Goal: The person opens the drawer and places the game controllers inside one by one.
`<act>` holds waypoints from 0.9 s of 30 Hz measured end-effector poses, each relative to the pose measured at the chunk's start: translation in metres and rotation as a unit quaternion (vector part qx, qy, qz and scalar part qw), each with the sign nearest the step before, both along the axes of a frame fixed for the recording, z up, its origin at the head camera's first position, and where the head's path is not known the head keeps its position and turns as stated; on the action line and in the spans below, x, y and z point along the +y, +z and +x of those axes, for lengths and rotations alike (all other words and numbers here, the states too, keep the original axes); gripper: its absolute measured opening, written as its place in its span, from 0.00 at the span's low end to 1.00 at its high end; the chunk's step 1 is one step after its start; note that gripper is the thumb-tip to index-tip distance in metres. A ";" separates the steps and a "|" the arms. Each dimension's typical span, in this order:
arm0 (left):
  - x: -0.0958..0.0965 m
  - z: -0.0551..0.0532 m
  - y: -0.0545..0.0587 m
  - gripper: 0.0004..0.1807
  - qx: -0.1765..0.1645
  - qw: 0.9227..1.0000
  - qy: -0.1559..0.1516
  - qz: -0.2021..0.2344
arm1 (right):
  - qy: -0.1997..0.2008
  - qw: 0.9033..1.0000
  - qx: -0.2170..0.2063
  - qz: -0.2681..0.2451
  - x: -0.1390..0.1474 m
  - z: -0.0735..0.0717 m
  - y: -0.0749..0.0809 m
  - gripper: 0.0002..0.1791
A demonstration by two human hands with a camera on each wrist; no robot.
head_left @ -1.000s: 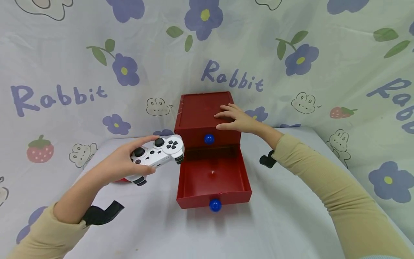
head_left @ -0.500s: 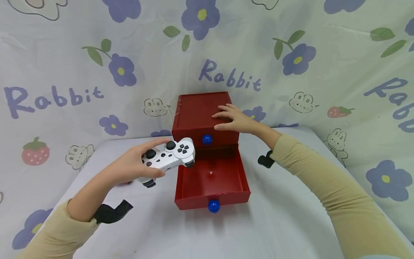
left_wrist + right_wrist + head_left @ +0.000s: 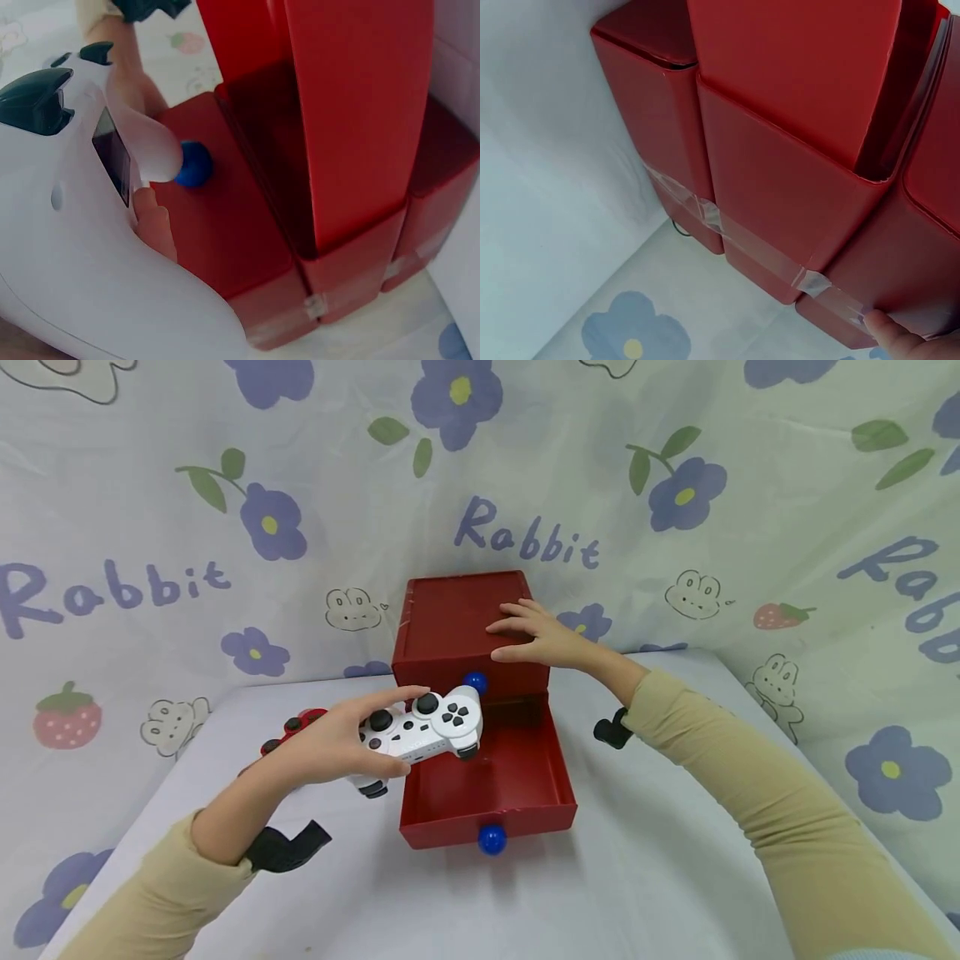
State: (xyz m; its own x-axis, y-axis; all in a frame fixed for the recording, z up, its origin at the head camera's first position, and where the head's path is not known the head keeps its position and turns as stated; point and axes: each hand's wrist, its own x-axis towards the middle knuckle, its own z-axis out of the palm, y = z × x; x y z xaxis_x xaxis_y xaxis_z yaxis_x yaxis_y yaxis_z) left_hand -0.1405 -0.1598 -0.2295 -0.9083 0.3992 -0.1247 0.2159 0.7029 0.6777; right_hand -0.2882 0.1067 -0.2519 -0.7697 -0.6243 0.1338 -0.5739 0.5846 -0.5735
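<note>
In the head view my left hand (image 3: pixel 337 745) grips a white game controller (image 3: pixel 431 727), thumb and fingers at opposite edges. The controller hangs above the left side of a pulled-out red drawer (image 3: pixel 450 832); the left wrist view shows it close up as a white shell (image 3: pixel 45 247). My right hand (image 3: pixel 546 639) rests at the right side of the red drawer box's top (image 3: pixel 461 614), fingers spread. A fingertip (image 3: pixel 889 330) touches the box side in the right wrist view. The drawer has a blue knob (image 3: pixel 492 840); another blue knob (image 3: pixel 476 683) is on the upper drawer front.
A red game controller (image 3: pixel 300 722) lies on the white table behind my left forearm, partly hidden. Clear tape (image 3: pixel 761 251) runs along the side of the stacked drawer units. A cloth backdrop (image 3: pixel 420 527) with flowers and rabbits stands right behind the box.
My left hand has carried the white controller rightward, from beside the drawer to over its left part. More of the red controller now shows. My right hand has stayed on the box.
</note>
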 end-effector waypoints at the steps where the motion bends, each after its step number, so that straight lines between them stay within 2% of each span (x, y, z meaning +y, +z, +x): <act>1: 0.002 -0.001 -0.001 0.37 0.003 1.000 -0.007 0.003 | 0.000 1.000 -0.001 -0.001 0.000 0.000 0.000 0.28; 5: 0.008 -0.005 -0.004 0.38 0.019 0.999 -0.036 0.004 | 0.001 1.000 0.003 0.000 0.000 -0.001 0.001 0.29; 9: 0.016 -0.008 -0.006 0.39 0.030 0.998 -0.055 -0.015 | 0.000 1.000 0.007 0.003 0.000 -0.001 0.000 0.29; 13: 0.025 -0.012 -0.009 0.38 0.038 0.996 -0.079 -0.019 | -0.001 1.000 -0.003 0.002 0.000 0.001 0.001 0.29; 21: 0.037 -0.022 -0.024 0.37 0.030 0.995 -0.095 -0.028 | 0.000 1.000 0.006 0.002 0.000 -0.001 0.000 0.29; 27: 0.044 -0.032 -0.034 0.37 0.012 0.993 -0.117 -0.031 | 0.002 1.000 0.001 -0.005 0.000 -0.001 -0.001 0.29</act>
State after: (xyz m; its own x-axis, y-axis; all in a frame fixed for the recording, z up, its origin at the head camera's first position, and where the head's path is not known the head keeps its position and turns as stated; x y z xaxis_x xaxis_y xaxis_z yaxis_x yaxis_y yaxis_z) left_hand -0.1723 -0.1157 -0.2636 -0.7944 0.5923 -0.1349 0.3940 0.6714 0.6276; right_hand -0.2888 0.1070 -0.2529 -0.7672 -0.6256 0.1416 -0.5767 0.5761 -0.5792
